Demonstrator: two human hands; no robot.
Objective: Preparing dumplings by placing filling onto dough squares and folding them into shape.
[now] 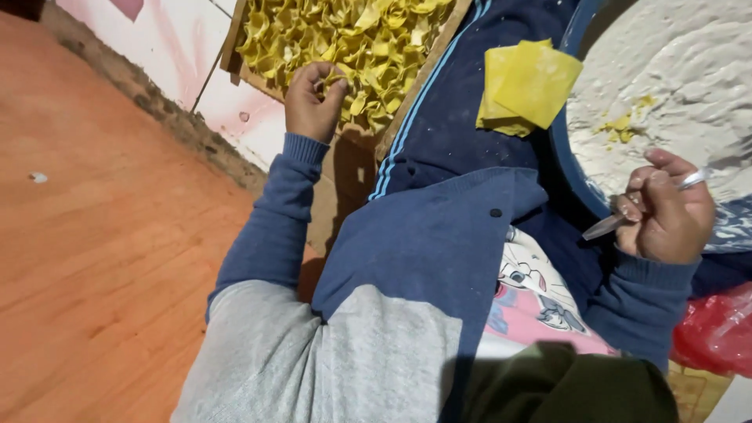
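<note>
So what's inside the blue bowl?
The blue bowl holds a white, floury mass with a few yellow scraps on it. The right hand, holding a spoon, covers its near edge; the bottom is hidden.

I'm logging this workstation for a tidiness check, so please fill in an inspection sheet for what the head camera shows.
Surface: orange wooden floor; the person sits on it.
Job's things: wooden tray full of folded yellow dough pieces; stack of flat yellow dough squares on the lap; blue basin of whitish filling.
Clutter: red plastic bag; white speck on the floor.
Grippers: left hand pinches a dough piece at the tray; right hand holds a metal spoon.
Cables: nothing seen.
Surroundings: pink-and-white wall beside the tray.
</note>
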